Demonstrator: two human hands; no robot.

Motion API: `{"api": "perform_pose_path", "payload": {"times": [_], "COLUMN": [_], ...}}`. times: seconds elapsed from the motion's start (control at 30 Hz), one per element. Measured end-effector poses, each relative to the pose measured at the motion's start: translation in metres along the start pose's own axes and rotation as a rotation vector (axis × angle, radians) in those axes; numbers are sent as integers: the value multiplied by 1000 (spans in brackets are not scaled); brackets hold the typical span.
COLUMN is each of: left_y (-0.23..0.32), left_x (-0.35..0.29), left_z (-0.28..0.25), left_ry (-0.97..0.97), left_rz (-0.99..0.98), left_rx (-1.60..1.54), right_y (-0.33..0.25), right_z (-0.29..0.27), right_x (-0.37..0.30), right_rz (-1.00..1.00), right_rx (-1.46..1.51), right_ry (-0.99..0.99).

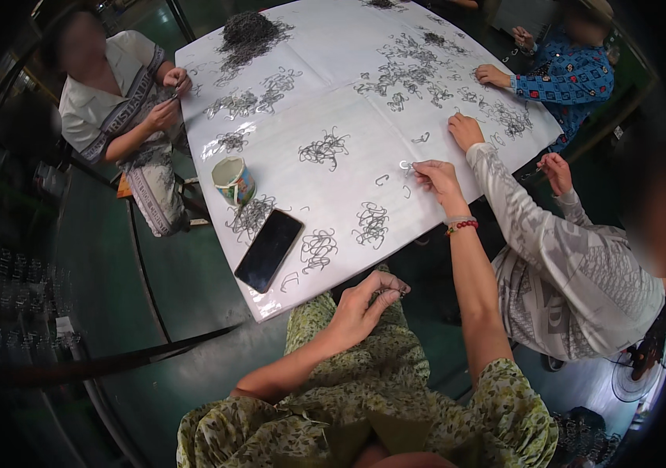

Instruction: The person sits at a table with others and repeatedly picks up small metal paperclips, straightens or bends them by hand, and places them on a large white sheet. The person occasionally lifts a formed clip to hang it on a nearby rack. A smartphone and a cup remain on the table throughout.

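Observation:
My right hand (440, 181) reaches over the white table (286, 148), fingers pinched at a small bent metal hook (405, 164). A few loose hooks (382, 180) lie just left of and below those fingertips. My left hand (362, 306) is closed in front of the table's near edge, above my lap; thumb and forefinger press together, and something small and dark at their tips is too small to make out. Nearest to it are two small piles of hooks, one pile (372, 225) in the middle and another pile (319, 249) further left.
A black phone (269, 250) lies near the left edge, with a patterned cup (234, 181) behind it. A big dark heap of hooks (250, 33) stands at the far left. Co-workers sit around the table; one person's grey sleeve (504, 187) reaches in close to my right arm.

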State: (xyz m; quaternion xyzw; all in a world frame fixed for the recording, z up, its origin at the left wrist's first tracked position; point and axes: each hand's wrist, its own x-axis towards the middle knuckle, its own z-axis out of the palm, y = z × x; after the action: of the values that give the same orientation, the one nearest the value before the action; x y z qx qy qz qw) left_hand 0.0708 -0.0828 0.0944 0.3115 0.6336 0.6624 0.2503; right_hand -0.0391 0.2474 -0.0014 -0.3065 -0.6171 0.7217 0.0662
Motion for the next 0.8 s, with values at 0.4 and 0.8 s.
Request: {"api": "perform_pose_path", "payload": {"times": [0.4,0.8], "left_y": [0,-6], "left_x": [-11,-9], "left_z": [1,-4], "left_ry": [-19,-28], "left_rz": [-5,-2], "left_rx": [6,0], "right_y": [-23,-17], "right_z": [13,4], "right_x": [-2,12], "right_rz": [-295,-110], "right_rx": [-483,-898], "right_ry": [124,34]}}
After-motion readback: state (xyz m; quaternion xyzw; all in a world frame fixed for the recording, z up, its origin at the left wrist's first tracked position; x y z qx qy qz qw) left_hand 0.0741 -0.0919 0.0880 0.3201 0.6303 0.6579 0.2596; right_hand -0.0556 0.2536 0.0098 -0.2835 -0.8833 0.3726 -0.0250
